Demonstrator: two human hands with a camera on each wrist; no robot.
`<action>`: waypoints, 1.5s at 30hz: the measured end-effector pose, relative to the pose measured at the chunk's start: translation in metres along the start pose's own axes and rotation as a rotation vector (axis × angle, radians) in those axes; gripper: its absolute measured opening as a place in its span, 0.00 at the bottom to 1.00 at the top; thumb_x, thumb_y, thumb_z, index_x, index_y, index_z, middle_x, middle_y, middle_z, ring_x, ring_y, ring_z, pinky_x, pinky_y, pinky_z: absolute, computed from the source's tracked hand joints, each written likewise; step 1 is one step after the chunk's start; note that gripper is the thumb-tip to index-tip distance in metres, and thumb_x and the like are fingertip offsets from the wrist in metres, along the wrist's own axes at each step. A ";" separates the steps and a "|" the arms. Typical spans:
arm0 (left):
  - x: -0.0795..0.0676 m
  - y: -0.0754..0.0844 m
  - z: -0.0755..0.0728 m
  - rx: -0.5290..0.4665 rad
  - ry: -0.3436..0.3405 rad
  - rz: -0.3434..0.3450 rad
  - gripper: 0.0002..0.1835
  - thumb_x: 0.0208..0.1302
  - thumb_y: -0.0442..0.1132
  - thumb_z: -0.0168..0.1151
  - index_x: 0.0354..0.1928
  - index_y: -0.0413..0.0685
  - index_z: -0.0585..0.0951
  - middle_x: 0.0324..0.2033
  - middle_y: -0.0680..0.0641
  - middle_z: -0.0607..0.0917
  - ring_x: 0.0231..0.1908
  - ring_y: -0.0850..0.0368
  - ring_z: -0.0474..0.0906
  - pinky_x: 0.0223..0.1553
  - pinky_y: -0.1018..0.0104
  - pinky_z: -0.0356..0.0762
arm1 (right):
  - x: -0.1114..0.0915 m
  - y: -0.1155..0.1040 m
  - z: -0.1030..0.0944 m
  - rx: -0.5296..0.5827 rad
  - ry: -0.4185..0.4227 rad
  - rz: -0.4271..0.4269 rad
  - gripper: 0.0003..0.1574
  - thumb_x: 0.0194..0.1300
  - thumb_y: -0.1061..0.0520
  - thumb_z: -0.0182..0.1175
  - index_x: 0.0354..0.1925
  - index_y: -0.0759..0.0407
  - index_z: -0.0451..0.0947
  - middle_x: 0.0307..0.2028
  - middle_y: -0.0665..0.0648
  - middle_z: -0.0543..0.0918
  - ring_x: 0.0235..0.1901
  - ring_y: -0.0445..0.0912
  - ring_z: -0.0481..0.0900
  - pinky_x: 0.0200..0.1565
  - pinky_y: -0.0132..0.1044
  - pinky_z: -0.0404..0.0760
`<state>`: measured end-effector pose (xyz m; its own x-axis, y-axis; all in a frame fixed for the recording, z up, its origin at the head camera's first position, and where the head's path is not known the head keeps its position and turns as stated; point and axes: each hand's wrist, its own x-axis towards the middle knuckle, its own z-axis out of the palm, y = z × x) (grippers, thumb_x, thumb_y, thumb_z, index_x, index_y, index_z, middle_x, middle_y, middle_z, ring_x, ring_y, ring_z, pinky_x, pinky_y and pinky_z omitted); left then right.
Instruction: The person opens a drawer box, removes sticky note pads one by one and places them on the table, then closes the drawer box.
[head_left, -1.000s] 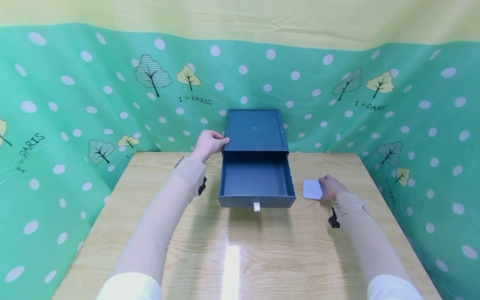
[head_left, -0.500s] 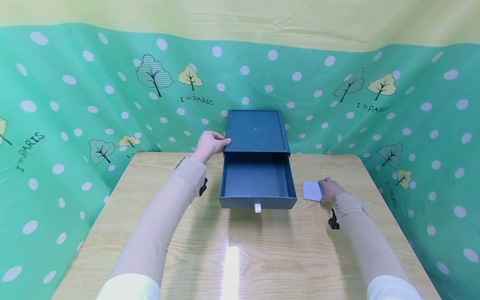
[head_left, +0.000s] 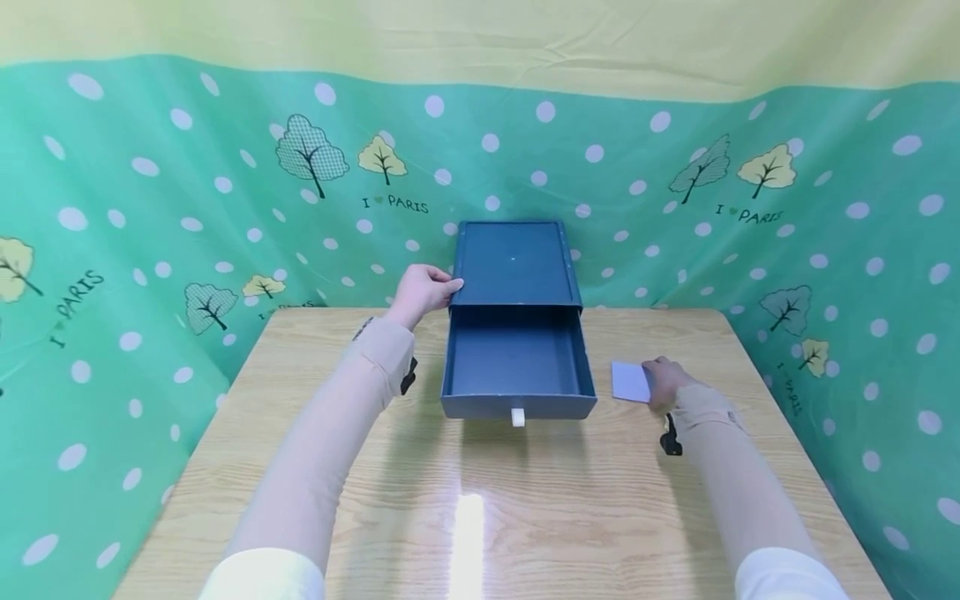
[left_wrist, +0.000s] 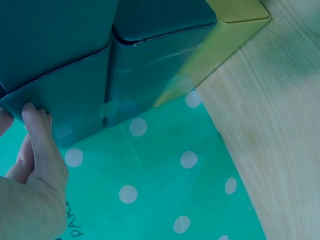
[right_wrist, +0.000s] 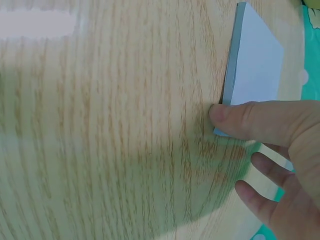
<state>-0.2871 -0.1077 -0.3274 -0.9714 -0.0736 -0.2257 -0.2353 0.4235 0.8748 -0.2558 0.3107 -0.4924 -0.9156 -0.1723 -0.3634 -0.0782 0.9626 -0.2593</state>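
Note:
A dark blue drawer unit [head_left: 514,262] stands at the back middle of the table, its top drawer [head_left: 517,350] pulled out and bare inside, with a small white pull tab [head_left: 518,417] on the front. My left hand [head_left: 422,292] holds the unit's upper left edge, thumb on top and fingers against the side [left_wrist: 37,122]. To the right lies a flat pale lilac pad [head_left: 630,381], like a block of paper. My right hand [head_left: 666,383] grips its right end; the right wrist view shows the thumb [right_wrist: 250,117] across the pad's end [right_wrist: 255,60], with the gripping finger behind largely hidden.
Beneath the top unit, the left wrist view shows another dark unit [left_wrist: 165,55] and a yellow one [left_wrist: 225,40] stacked on the wooden table [head_left: 517,517]. A green dotted curtain [head_left: 150,250] hangs close behind and along both sides.

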 end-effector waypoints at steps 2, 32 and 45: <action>0.000 0.000 0.000 -0.001 -0.001 0.001 0.19 0.63 0.41 0.63 0.51 0.36 0.79 0.52 0.40 0.78 0.49 0.47 0.80 0.50 0.61 0.81 | -0.001 -0.001 -0.001 -0.009 0.003 -0.006 0.53 0.41 0.69 0.68 0.65 0.74 0.57 0.61 0.78 0.60 0.58 0.72 0.61 0.59 0.64 0.68; -0.002 -0.002 0.000 -0.002 0.008 0.011 0.18 0.63 0.41 0.63 0.51 0.36 0.79 0.51 0.40 0.78 0.49 0.48 0.80 0.47 0.65 0.83 | 0.002 0.011 0.000 0.113 0.017 0.017 0.58 0.41 0.69 0.67 0.69 0.66 0.53 0.64 0.76 0.54 0.59 0.70 0.58 0.56 0.65 0.70; -0.001 -0.002 0.001 -0.001 0.003 0.017 0.19 0.63 0.40 0.63 0.51 0.35 0.79 0.52 0.40 0.78 0.49 0.47 0.80 0.48 0.64 0.83 | -0.002 0.000 -0.005 0.159 0.186 -0.140 0.36 0.59 0.63 0.59 0.63 0.75 0.61 0.56 0.79 0.68 0.56 0.71 0.67 0.57 0.62 0.70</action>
<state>-0.2857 -0.1072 -0.3290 -0.9754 -0.0689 -0.2093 -0.2185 0.4243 0.8788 -0.2561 0.3120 -0.4872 -0.9580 -0.2455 -0.1480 -0.1591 0.8848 -0.4379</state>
